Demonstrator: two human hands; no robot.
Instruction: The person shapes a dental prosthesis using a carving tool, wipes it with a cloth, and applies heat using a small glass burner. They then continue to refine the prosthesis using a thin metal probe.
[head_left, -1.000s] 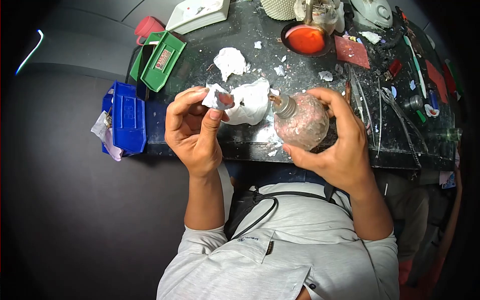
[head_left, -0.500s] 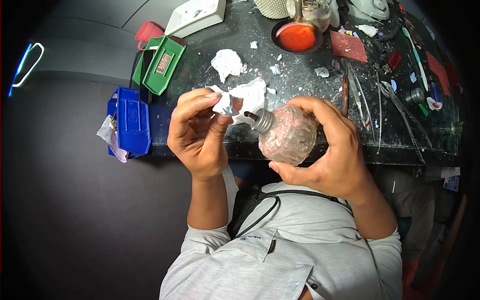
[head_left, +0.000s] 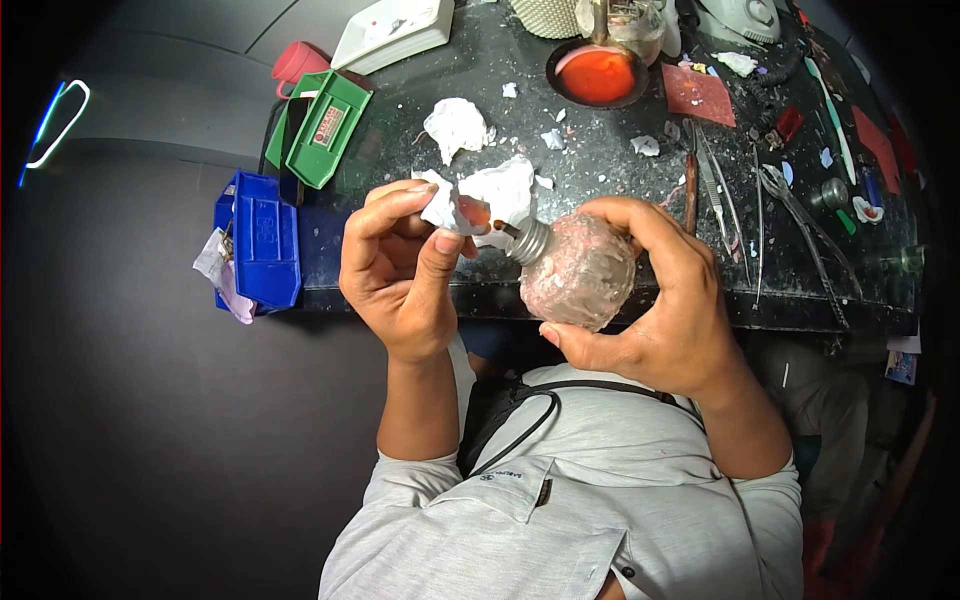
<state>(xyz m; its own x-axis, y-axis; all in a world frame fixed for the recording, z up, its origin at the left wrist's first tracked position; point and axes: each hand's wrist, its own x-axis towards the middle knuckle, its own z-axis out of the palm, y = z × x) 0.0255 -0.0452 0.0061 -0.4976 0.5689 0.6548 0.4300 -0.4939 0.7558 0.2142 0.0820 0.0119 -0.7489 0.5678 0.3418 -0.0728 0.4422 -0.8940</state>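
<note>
The left hand [head_left: 398, 275] is closed at the fingertips on a small white piece [head_left: 440, 208], its reddish, glossy patch [head_left: 473, 212] facing the right hand [head_left: 665, 295]. The right hand's fingers and thumb are clamped around a rounded glass bottle [head_left: 580, 272] with pinkish grains on it, tilted so that its ridged metal neck [head_left: 530, 243] points at the left hand. A dark tip [head_left: 505, 227] sticks out of the neck close to the patch; whether they touch, I cannot tell. Just beyond and between the hands, a white slab [head_left: 505, 190] lies on the dark tabletop [head_left: 395, 115], with a white lump [head_left: 457, 128] past the left hand's fingers. Beyond the right hand are a pan [head_left: 602, 103] of orange-red material and tweezers [head_left: 712, 185]. A blue bin [head_left: 268, 245] stands left of the left hand.
</note>
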